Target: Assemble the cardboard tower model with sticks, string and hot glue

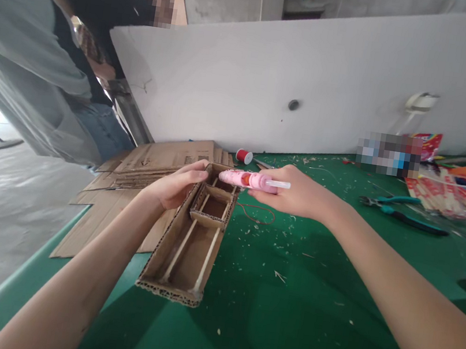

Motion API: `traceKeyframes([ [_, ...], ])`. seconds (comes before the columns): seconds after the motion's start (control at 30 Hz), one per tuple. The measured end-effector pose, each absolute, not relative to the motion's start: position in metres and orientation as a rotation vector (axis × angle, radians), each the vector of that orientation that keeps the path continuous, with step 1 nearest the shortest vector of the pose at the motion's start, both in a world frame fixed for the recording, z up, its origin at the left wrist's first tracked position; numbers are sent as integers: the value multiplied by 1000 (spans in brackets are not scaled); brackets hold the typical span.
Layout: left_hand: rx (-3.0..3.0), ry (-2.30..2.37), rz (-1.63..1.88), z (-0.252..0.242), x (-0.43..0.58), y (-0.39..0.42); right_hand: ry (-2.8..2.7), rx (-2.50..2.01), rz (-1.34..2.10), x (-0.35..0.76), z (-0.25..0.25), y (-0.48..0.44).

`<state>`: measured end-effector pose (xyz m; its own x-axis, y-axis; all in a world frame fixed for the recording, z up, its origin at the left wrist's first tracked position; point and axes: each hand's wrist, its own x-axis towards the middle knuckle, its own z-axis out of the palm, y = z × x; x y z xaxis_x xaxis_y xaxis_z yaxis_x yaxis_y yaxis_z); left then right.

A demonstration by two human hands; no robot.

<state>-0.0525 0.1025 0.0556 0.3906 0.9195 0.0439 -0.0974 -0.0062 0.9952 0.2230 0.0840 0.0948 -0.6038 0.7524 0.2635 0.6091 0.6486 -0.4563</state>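
A long open cardboard box (187,249) with inner partitions and two thin wooden sticks lies on the green table (281,321). My left hand (176,185) grips the box's far left wall, fingers wrapped over its edge. My right hand (295,194) is closed around a pink glue gun (247,179) with a clear glue stick poking out the back. The gun's nozzle points left, over the far end of the box.
Flat cardboard sheets (150,168) lie beyond the box at the table's left edge. A red thread spool (244,156) stands near the white partition wall (316,88). Teal pliers (402,211) and colourful craft materials (454,184) lie at right. Two people stand at upper left.
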Motion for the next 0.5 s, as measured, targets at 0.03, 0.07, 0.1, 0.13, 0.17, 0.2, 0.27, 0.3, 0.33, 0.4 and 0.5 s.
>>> traceKeyframes([
  [0.03, 1310, 828, 962, 57, -52, 102, -2436, -1072, 442, 223, 95, 84],
  [0.07, 1302, 821, 954, 58, -51, 100, -2439, -1077, 435, 223, 96, 84],
  [0.1, 1300, 811, 948, 59, -51, 99, -2443, -1080, 426, 223, 97, 83],
  [0.13, 1302, 801, 939, 60, -50, 98, -2448, -1082, 420, 223, 98, 83],
  [0.17, 1304, 797, 938, 61, -50, 98, -2451, -1083, 418, 223, 98, 83],
  [0.2, 1304, 799, 942, 62, -50, 97, -2454, -1081, 419, 223, 99, 82],
  [0.27, 1297, 810, 961, 62, -50, 97, -2459, -1070, 421, 224, 100, 82],
  [0.3, 1291, 815, 968, 62, -51, 97, -2461, -1067, 421, 223, 100, 82],
  [0.33, 1287, 816, 972, 62, -51, 97, -2462, -1065, 423, 223, 100, 82],
  [0.4, 1285, 806, 968, 62, -52, 97, -2462, -1060, 434, 223, 100, 82],
  [0.5, 1292, 798, 960, 61, -51, 98, -2462, -1062, 441, 222, 100, 82],
])
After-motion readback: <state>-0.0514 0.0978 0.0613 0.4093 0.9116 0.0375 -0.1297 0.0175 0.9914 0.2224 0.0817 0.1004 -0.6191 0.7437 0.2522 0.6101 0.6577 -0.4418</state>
